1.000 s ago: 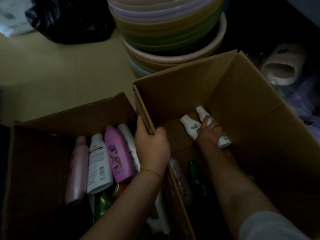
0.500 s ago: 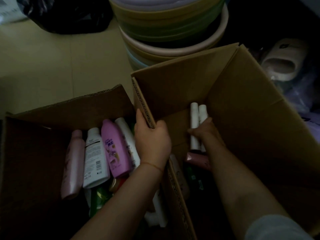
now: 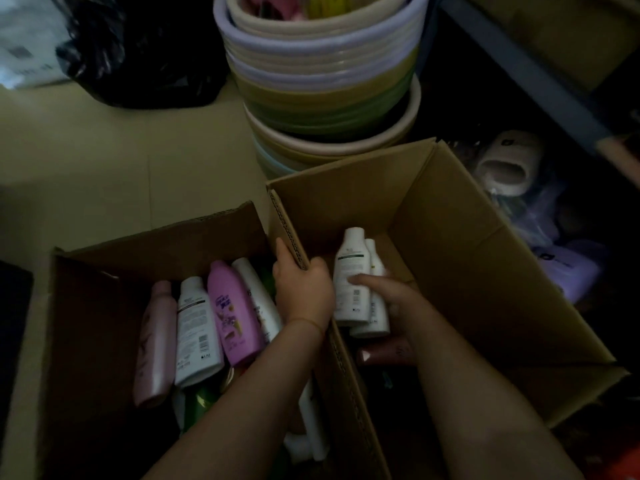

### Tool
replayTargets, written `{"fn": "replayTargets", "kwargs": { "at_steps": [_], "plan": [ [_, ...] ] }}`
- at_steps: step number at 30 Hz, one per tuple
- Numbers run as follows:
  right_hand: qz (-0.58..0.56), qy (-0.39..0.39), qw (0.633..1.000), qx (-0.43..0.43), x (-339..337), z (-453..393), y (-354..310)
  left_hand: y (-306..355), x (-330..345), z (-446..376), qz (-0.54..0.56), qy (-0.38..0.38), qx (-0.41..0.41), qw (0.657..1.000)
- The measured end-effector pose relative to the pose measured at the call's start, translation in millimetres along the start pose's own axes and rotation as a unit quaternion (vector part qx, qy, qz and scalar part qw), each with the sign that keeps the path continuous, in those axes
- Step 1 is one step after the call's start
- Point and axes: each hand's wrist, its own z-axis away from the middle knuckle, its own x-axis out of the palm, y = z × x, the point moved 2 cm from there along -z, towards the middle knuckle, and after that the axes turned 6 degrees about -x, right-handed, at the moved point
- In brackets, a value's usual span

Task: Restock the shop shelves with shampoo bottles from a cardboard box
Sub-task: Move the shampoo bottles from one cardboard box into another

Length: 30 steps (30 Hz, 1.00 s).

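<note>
Gripping two white bottles [image 3: 356, 282] at once, the right hand [image 3: 391, 303] might drop one; the left hand [image 3: 304, 289] clutches the box wall [image 3: 287, 223].

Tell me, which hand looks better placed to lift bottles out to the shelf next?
Probably the right hand: it already grips two white bottles inside the box. The left hand only holds the box wall.
</note>
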Motion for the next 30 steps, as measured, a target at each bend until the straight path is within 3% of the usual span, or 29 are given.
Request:
{"fn": "replayTargets", "kwargs": {
  "at_steps": [6, 11, 15, 17, 22, 24, 26, 28, 30],
  "plan": [
    [0.072, -0.08, 0.982, -0.157, 11.8, 83.9, -94.2, -9.1, -18.7, -7.0, 0.04, -0.035, -0.034, 0.998],
    [0.068, -0.14, 0.952, -0.264, 52.1, 176.8, -147.7, 31.1, -75.0, 28.1, 0.186, -0.162, -0.09, 0.965],
    [0.088, -0.183, 0.938, -0.282, 119.2, 202.1, -146.2, 54.9, -129.9, 36.2, 0.239, -0.245, -0.033, 0.939],
    [0.096, -0.167, 0.948, -0.252, 151.9, 188.7, -129.4, 47.0, -153.0, 35.1, 0.235, -0.266, -0.027, 0.935],
    [0.201, -0.039, 0.967, -0.15, 196.0, 122.2, -67.6, -51.6, -205.6, -28.5, 0.115, -0.078, -0.132, 0.982],
    [0.248, -0.022, 0.963, -0.105, 206.5, 108.1, -42.0, -77.7, -214.8, -45.6, 0.001, -0.055, -0.111, 0.992],
    [0.285, -0.011, 0.955, -0.075, 212.4, 102.0, -24.3, -61.1, -217.2, -17.6, -0.018, -0.039, -0.073, 0.996],
    [0.284, 0.001, 0.955, -0.083, 212.3, 100.6, -20.9, -59.4, -215.8, -9.3, -0.019, -0.002, -0.085, 0.996],
    [0.235, -0.014, 0.966, -0.11, 208.9, 107.2, -35.4, -64.4, -214.1, -15.5, -0.096, 0.042, -0.041, 0.994]
  ]
}}
